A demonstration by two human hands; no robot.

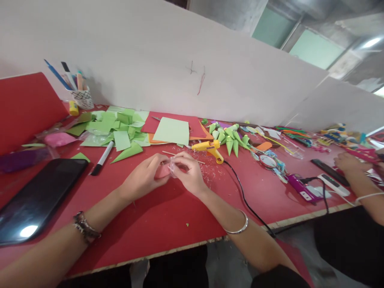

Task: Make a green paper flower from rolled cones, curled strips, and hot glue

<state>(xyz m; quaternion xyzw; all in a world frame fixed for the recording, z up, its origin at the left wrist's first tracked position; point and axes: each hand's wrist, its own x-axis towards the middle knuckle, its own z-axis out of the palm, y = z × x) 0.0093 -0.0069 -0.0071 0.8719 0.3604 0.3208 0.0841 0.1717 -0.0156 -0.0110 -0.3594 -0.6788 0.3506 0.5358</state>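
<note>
Near the middle of the red table [156, 224], my left hand [145, 178] is closed around a small pink packet [163, 171] in clear plastic. My right hand [190, 173] pinches the packet's clear plastic end, with its fingertips close to those of my left hand. Just beyond my right hand lies a yellow glue gun [210, 149], its black cord running toward the front edge. A thin wooden stick shows partly behind my fingers. A green paper cone [128, 152] rests beyond my left hand.
Green paper pieces [121, 140], a marker [102, 159] and a black phone [43, 196] lie left. Green cones [232, 138] are beyond the glue gun. A purple power socket [303, 190] sits right, near another person's hand [351, 162]. A pen cup [81, 98] stands by the wall.
</note>
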